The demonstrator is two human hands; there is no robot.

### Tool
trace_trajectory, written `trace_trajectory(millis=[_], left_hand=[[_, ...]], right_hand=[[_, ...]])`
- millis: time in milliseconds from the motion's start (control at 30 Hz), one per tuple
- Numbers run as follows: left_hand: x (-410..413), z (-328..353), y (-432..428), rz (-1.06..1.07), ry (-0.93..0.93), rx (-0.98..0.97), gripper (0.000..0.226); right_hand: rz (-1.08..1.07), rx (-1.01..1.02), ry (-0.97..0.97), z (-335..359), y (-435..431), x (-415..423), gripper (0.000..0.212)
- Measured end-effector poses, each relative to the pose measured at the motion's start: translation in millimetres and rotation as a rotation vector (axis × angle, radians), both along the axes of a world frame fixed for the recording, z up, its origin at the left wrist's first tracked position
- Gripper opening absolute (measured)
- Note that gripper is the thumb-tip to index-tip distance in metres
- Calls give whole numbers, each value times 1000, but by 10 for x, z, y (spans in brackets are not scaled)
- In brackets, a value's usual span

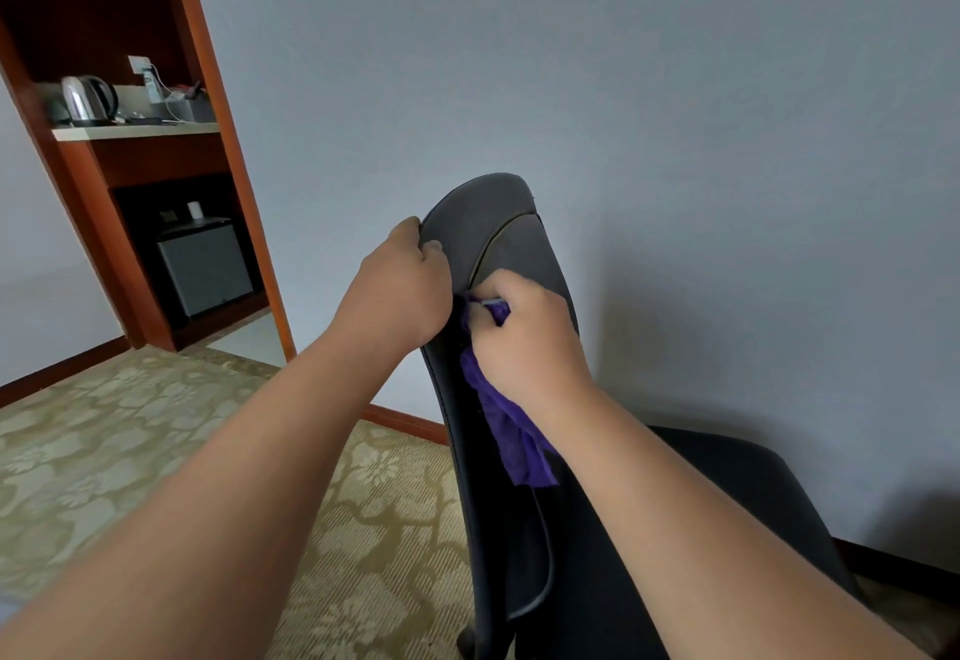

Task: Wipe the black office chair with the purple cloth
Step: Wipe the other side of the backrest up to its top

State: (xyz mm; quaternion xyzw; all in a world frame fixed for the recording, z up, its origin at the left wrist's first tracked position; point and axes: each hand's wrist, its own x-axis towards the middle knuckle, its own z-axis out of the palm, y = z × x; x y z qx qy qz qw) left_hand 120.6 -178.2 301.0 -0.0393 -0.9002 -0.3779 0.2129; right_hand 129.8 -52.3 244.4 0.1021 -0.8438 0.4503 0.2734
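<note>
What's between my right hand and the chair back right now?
The purple cloth, held by the right hand against the black office chair, per the head view.

looks like a hotel room: up left of the left hand (400,290), a wooden alcove (156,160) with kettle (85,98), mini fridge (205,264) beneath; patterned carpet (104,451).

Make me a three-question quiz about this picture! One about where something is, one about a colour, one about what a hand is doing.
1. Where is the kettle? A on the carpet; B on the shelf; C on a bed.
2. What colour is the cloth? A green; B white; C purple.
3. What is the left hand doing? A gripping the chair's top; B hanging open; C holding a cup.
Answers: B, it stands there; C, purple under the right hand; A, it curls over the chair's edge.
</note>
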Motion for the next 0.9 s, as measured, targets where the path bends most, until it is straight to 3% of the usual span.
trace_trajectory(millis=[233,400,633,800,900], left_hand=[[-44,25,-15,-26,-9,24,26],[-93,26,-50,-50,-16,56,31],[-96,53,-28,-59,-39,87,23],[-109,44,-47,-66,-24,81,14],[-123,33,-63,-64,-16,81,25]], right_hand=[[-119,86,-85,202,-66,-301,12],[13,-88,-115,99,-69,-171,10],[142,-133,-71,-143,-46,124,8],[41,-49,30,-99,-92,-77,5],[-42,6,49,-16,-118,-315,9]])
